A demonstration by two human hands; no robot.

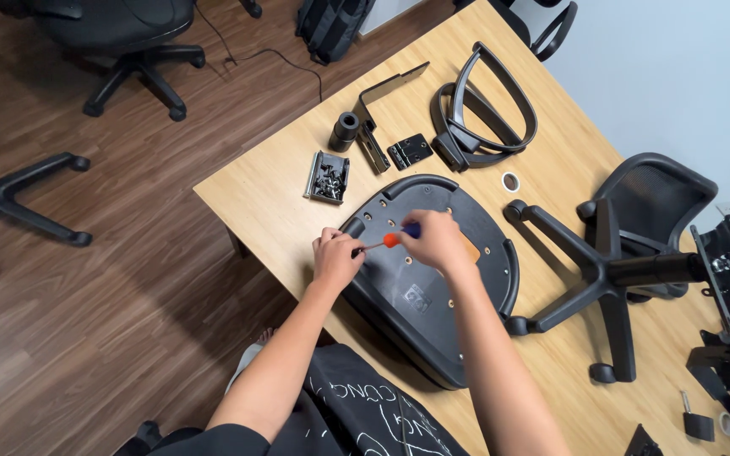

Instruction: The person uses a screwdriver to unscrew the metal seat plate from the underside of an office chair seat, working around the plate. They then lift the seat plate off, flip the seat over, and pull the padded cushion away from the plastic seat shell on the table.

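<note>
A black chair seat point(433, 295) lies upside down on the wooden table point(272, 211), its underside with several screw holes facing up. My right hand point(437, 241) grips a screwdriver point(392, 239) with an orange and blue handle, its shaft pointing left toward the seat's near-left edge. My left hand point(335, 257) is closed at the screwdriver's tip on that edge; whatever it pinches is hidden by the fingers.
A small tray of screws point(328, 176), a black cylinder point(345, 131), a metal bracket point(382, 101), a hinge plate point(409, 151) and two armrests point(483, 110) lie further back. A five-star wheeled base point(601, 270) lies to the right. Office chairs stand on the wooden floor.
</note>
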